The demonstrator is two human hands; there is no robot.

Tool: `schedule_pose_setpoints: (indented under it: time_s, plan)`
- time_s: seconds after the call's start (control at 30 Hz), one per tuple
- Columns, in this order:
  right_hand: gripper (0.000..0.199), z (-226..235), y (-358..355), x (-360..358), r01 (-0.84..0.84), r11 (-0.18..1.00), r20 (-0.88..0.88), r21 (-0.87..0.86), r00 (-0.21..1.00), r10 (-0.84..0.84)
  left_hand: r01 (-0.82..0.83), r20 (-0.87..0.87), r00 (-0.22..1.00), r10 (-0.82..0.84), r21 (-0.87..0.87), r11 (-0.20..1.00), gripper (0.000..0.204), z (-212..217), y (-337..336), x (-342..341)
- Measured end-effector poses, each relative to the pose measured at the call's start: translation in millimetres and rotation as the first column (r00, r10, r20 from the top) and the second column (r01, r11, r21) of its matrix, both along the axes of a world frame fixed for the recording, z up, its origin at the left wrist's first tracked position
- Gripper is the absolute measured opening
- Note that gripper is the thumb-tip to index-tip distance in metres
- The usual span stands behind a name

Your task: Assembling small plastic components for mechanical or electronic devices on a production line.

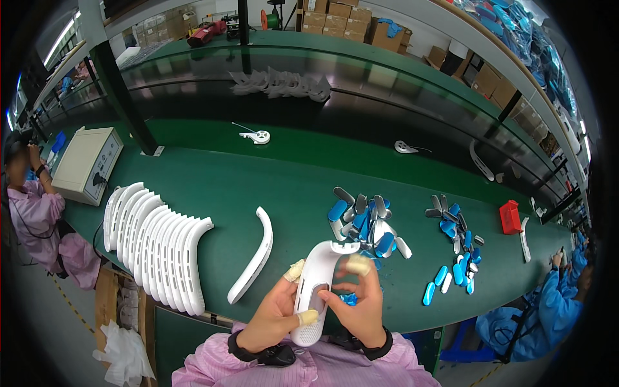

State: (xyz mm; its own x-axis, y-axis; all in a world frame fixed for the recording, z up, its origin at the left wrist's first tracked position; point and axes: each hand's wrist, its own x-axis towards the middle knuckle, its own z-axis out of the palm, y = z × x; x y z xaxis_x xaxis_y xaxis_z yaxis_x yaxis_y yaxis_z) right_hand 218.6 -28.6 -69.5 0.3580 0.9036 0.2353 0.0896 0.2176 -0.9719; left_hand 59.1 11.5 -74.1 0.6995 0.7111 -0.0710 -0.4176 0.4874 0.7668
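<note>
White curved shell [316, 284] sits gripped in both hands — left hand [274, 316] closed round its side, right hand [361, 303] pinching; keep your taped fingertips [294, 271] clear of the slot.

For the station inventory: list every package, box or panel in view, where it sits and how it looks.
Cardboard boxes: brown, stacked at the far top behind the bench.
More cardboard boxes: brown, under the right-hand shelf.
Machine box: beige, with a front control panel, left on the green table.
Red box: small, right on the table.
</note>
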Motion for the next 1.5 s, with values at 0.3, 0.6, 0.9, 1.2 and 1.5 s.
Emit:
schedule_pose_setpoints:
  time_s: [0.3, 0.6, 0.9, 1.2, 1.5]
  plan:
    - [0.045, 0, -1, 20, -0.318, 0.932, -0.399, -0.173, 0.888, 0.229, 0.093, -0.060, 0.994, -0.089, 0.069, 0.993, 0.078, -5, -1, -3]
    - [0.045, 13, -9, 6, -0.056, 0.998, -0.060, -0.024, 0.997, 0.055, 0.054, 0.056, 0.997, -0.055, 0.023, 0.998, 0.081, -7, 0, -4]
    - [0.049, 12, -8, 36, 0.213, 0.977, 0.893, 0.028, 0.434, -0.120, -0.085, 0.094, 0.992, 0.088, -0.043, 0.995, 0.084, -3, 2, -3]
    - [0.049, 2, -14, 28, -0.646, 0.680, -0.495, -0.346, 0.742, 0.453, -0.290, -0.088, 0.944, 0.318, 0.236, 0.927, 0.086, -12, 20, 13]
    - [0.029, -4, 92, 116, 0.072, 0.971, -0.252, -0.227, 0.959, -0.130, 0.474, -0.497, 0.487, 0.718, 0.841, 0.261, 0.035, -8, 37, -37]
